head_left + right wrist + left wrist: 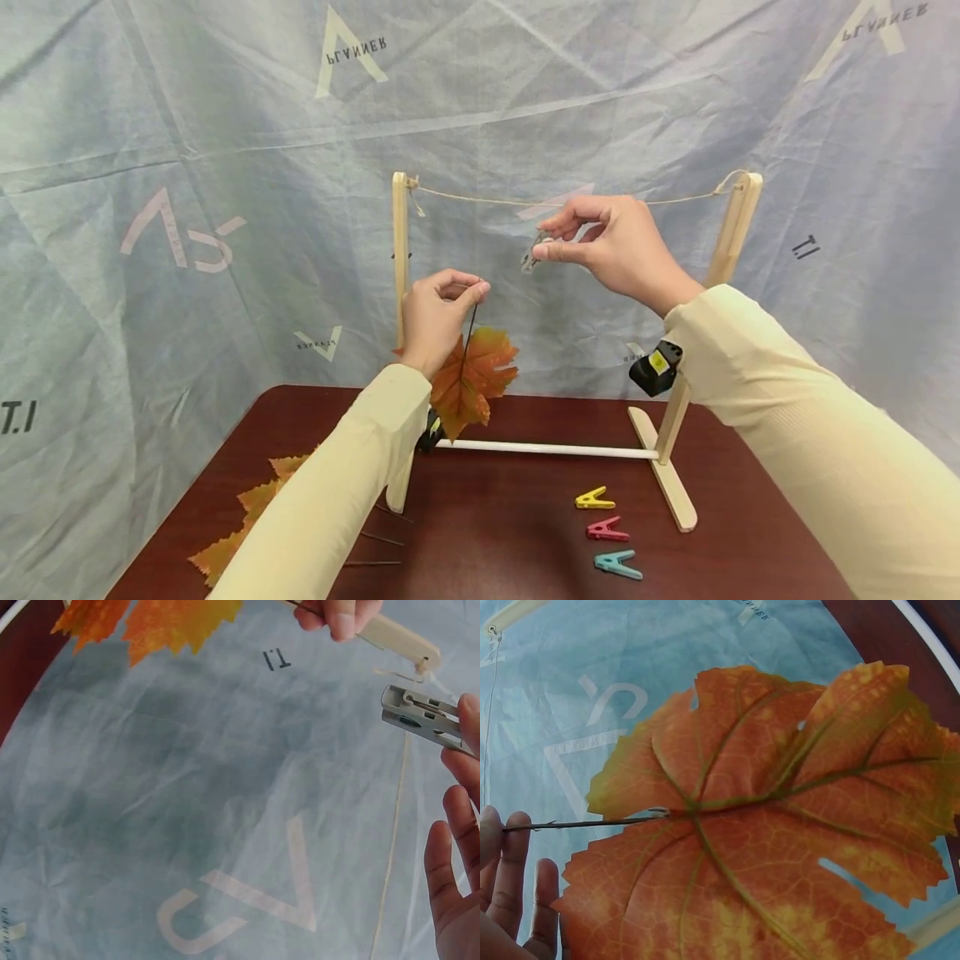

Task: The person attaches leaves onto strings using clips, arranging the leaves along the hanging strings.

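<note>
Between thumb and fingers, my left hand (438,317) pinches the thin dark stem of an orange maple leaf (480,375), which hangs below it. The leaf (742,787) fills much of the left wrist view, its stem running to the fingertips. Higher and to the right, my right hand (618,246) pinches a grey clothespin (532,254) by one end. In the right wrist view the clothespin (420,712) points away from the fingers, apart from the leaf. A string (480,199) stretches behind both hands, and neither the leaf nor the clothespin touches it.
The string is tied between two wooden posts (401,242) joined low down by a white bar (547,450). Yellow (595,498), red (607,529) and blue clothespins (618,564) lie on the dark red table (495,533). More leaves (255,504) lie partly under my left forearm.
</note>
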Action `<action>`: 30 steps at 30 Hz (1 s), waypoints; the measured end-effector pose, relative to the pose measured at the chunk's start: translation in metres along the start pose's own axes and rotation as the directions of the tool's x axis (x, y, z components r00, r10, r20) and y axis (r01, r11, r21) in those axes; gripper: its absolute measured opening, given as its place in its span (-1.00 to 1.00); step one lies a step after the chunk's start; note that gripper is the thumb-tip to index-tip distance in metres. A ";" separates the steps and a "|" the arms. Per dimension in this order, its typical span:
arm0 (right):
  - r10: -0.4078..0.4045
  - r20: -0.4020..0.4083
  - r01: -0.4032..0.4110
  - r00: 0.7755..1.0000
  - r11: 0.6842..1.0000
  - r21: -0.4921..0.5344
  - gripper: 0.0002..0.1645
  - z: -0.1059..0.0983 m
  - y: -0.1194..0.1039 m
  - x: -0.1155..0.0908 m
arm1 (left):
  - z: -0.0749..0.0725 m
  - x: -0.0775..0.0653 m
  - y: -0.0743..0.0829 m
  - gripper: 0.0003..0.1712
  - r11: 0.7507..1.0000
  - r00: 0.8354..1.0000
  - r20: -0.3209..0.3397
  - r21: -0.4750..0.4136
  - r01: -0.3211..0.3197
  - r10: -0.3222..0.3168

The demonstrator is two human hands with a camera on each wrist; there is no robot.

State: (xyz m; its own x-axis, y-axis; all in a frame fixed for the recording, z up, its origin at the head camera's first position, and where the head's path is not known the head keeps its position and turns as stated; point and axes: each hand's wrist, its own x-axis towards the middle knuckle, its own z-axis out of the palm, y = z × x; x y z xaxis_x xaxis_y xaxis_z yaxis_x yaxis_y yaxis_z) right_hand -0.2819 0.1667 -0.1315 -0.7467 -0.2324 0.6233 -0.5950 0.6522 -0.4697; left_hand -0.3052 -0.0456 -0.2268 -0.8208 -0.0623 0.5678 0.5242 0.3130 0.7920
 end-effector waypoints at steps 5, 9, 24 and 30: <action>-0.033 -0.003 0.033 0.999 0.999 0.040 -0.79 0.002 -0.005 0.017 | 0.001 0.011 0.004 -0.82 1.000 1.000 -0.014 0.011 -0.001 0.001; -0.042 -0.008 0.043 0.999 0.997 0.060 -0.79 0.002 -0.007 0.027 | 0.004 0.018 0.009 -0.79 1.000 1.000 -0.022 0.029 -0.004 0.005; -0.015 -0.018 0.016 1.000 0.998 0.069 -0.75 0.003 -0.011 0.063 | 0.013 0.045 0.022 -0.80 0.995 0.997 -0.072 0.094 0.021 -0.015; 0.021 -0.028 -0.019 0.999 0.998 0.066 -0.74 0.005 -0.012 0.074 | 0.018 0.055 0.024 -0.81 0.994 0.992 -0.125 0.096 0.048 -0.036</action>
State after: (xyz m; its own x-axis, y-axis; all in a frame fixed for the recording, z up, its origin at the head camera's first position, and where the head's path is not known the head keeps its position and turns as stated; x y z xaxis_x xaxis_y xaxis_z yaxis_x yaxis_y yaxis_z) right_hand -0.3320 0.1384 -0.0826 -0.7504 -0.1982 0.6306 -0.5990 0.6072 -0.5220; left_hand -0.3420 -0.0244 -0.1805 -0.8043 -0.1911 0.5626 0.4601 0.3987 0.7933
